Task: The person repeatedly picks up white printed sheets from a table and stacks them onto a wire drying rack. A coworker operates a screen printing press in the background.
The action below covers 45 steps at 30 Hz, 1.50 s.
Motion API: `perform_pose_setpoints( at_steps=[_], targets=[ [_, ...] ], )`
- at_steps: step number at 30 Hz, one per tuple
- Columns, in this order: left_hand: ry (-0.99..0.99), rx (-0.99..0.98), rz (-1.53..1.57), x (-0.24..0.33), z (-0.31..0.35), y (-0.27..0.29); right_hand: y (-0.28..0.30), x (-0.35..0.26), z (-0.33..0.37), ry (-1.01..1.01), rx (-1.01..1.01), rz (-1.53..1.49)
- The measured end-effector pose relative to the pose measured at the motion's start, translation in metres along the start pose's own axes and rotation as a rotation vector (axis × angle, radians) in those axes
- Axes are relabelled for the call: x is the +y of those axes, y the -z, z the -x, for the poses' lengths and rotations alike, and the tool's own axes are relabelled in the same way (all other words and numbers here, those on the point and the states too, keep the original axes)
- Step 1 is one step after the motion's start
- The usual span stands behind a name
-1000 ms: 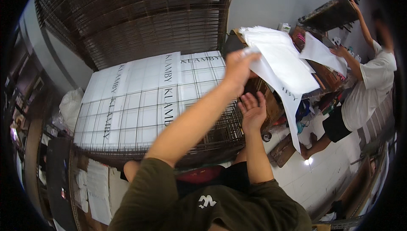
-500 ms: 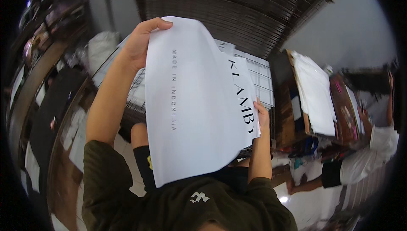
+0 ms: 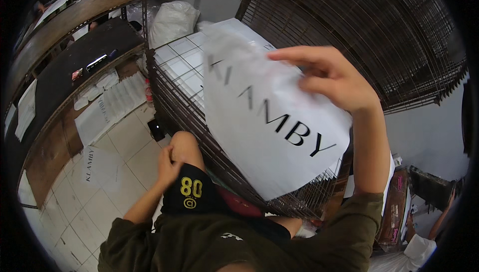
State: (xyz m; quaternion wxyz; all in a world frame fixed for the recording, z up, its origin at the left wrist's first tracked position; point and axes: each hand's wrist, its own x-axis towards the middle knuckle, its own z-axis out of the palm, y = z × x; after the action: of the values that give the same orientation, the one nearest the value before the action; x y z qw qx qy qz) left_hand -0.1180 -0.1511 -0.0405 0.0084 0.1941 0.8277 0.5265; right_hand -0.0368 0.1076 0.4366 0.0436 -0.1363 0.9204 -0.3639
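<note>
The right hand point(image 3: 332, 77) is raised in front of the camera, its fingers point(image 3: 294, 55) pinching the upper edge of a large white printed bag point(image 3: 269, 122), which hangs tilted over the stack of dark wire racks point(image 3: 199, 122). The left hand point(image 3: 168, 165) rests low on the person's bare knee point(image 3: 184, 145), fingers curled loosely and grasping nothing. More white bags point(image 3: 179, 65) lie flat on the top rack behind, and another one lies on the tiled floor point(image 3: 124, 157) to the left.
</note>
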Motion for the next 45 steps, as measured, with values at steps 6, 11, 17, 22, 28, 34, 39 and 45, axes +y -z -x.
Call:
perform_pose_setpoints(
  at_steps=[6,11,17,22,28,34,39,45],
  targets=[
    [-0.091,-0.070,-0.144,0.026,0.005,0.020,0.000,0.014,-0.106,0.069,-0.113,-0.050],
    [-0.040,-0.067,-0.217,-0.004,-0.008,0.006,0.020,0.078,-0.140,0.040,0.455,-0.396],
    [-0.075,-0.095,-0.089,0.004,-0.017,0.010,-0.034,0.219,-0.159,0.012,0.857,-0.746],
    [-0.064,-0.110,-0.067,0.005,-0.018,0.008,-0.110,0.279,-0.184,-0.027,1.005,-1.133],
    [-0.037,-0.142,-0.078,0.006,-0.021,0.003,-0.180,0.321,-0.207,-0.211,1.151,-0.900],
    [-0.060,-0.132,-0.105,0.007,-0.021,0.003,-0.197,0.313,-0.196,-0.399,1.192,-0.802],
    [-0.044,-0.134,-0.090,0.011,-0.020,0.003,-0.198,0.297,-0.184,-0.458,1.176,-0.740],
    [-0.077,-0.140,-0.073,0.006,-0.021,0.000,-0.206,0.313,-0.182,-0.530,1.199,-0.626]
  ],
)
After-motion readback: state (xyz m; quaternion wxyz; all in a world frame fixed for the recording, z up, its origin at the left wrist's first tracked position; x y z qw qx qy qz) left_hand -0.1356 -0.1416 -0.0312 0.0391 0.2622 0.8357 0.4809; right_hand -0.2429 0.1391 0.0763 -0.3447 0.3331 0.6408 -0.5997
